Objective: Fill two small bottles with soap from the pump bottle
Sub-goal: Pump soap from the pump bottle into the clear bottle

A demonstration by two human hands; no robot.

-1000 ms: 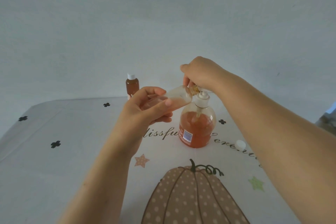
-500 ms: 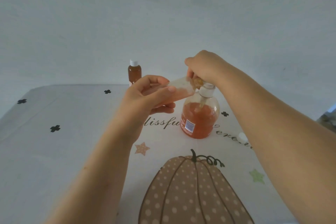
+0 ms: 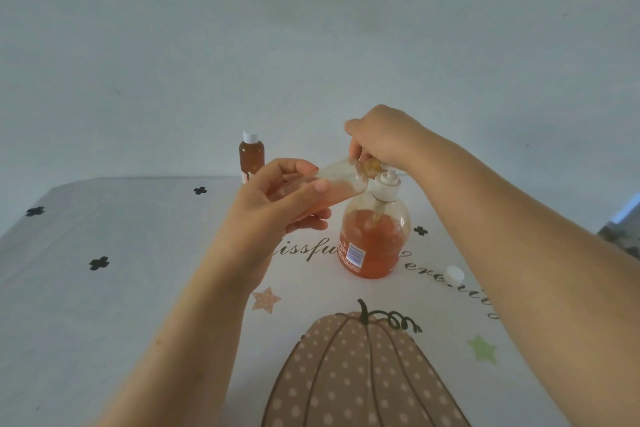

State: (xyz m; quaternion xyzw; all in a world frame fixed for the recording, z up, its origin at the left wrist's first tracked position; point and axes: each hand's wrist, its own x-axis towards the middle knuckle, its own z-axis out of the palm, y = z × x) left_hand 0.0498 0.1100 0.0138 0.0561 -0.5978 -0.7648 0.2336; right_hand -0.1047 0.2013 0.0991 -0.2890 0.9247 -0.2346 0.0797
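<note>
bottle (image 3: 341, 181) in left hand (image 3: 277, 206), at pump (image 3: 387, 185)

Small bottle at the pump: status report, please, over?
Left hand holds small bottle tilted, mouth at the spout. Right hand grips pump bottle top. Second bottle capped, filled, at back. Loose cap lies clear.

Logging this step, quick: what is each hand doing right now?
Left hand: holds the small bottle, tilted toward the spout.
Right hand: grips the top of the pump bottle.
</note>
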